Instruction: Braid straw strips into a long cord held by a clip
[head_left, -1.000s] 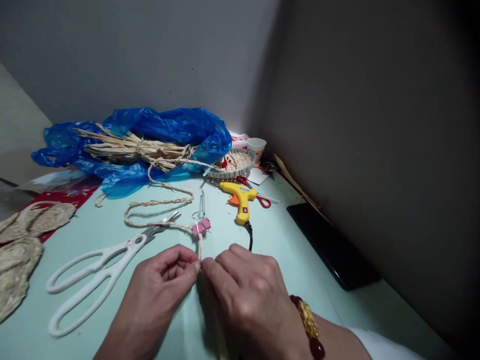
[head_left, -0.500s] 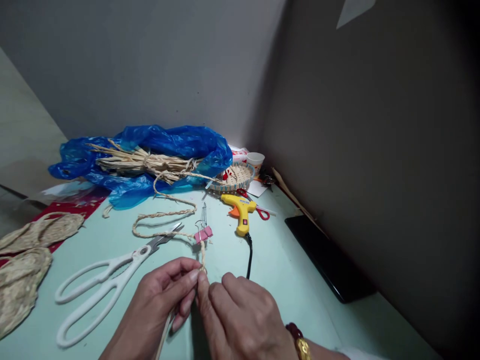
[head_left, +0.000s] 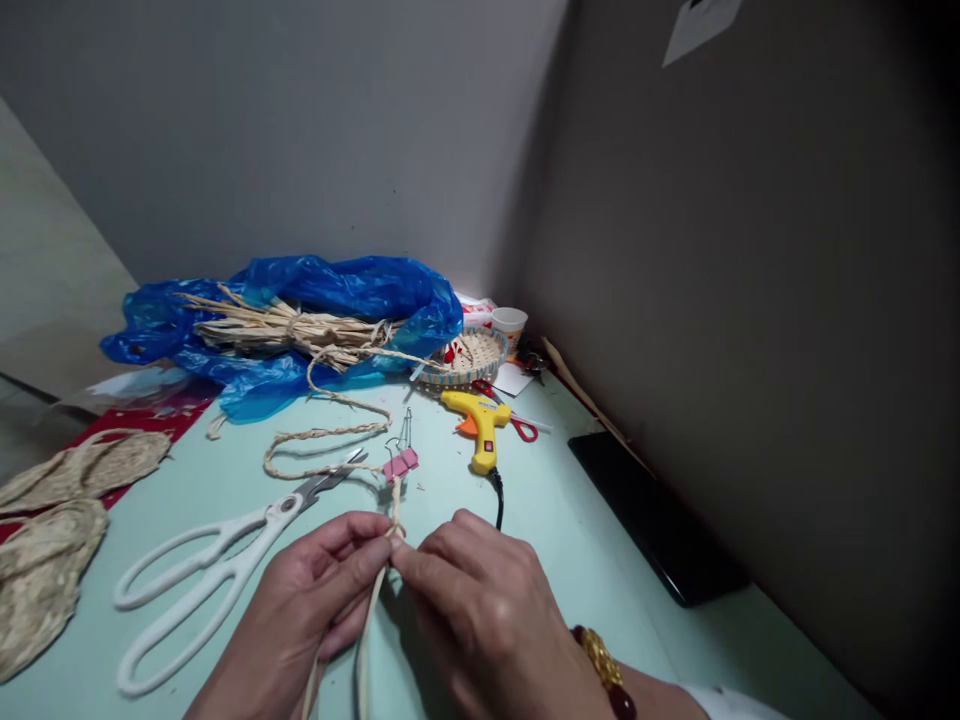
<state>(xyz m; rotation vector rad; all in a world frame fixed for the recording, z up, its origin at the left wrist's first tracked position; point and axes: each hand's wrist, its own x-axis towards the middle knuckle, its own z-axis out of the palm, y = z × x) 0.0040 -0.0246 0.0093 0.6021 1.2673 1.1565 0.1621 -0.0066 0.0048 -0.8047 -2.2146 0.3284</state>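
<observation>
A pale straw braid (head_left: 397, 495) runs down from a pink binder clip (head_left: 400, 465) toward me. My left hand (head_left: 307, 590) pinches the braid's near end between thumb and forefinger. Close against it, my right hand (head_left: 480, 600) pinches the same spot, where a small loop of straw shows. Loose straw strands (head_left: 365, 640) hang below the fingers toward the bottom edge. Beyond the clip, a finished length of straw cord (head_left: 322, 432) winds back across the table. White-handled scissors (head_left: 217, 560) lie with blades apart just left of my left hand.
A yellow glue gun (head_left: 484, 430) lies right of the clip, its black cable running toward me. Behind sit a straw bundle (head_left: 292, 328) on a blue plastic bag (head_left: 352, 275), a woven basket (head_left: 480, 350) and a paper cup (head_left: 510, 322). Straw slippers (head_left: 45, 580) lie left, a black tablet-like slab (head_left: 652, 515) right.
My right hand has turned and its knuckles have shifted slightly. A second loose strand now shows hanging between my hands. The braid and clip have moved a little left.
</observation>
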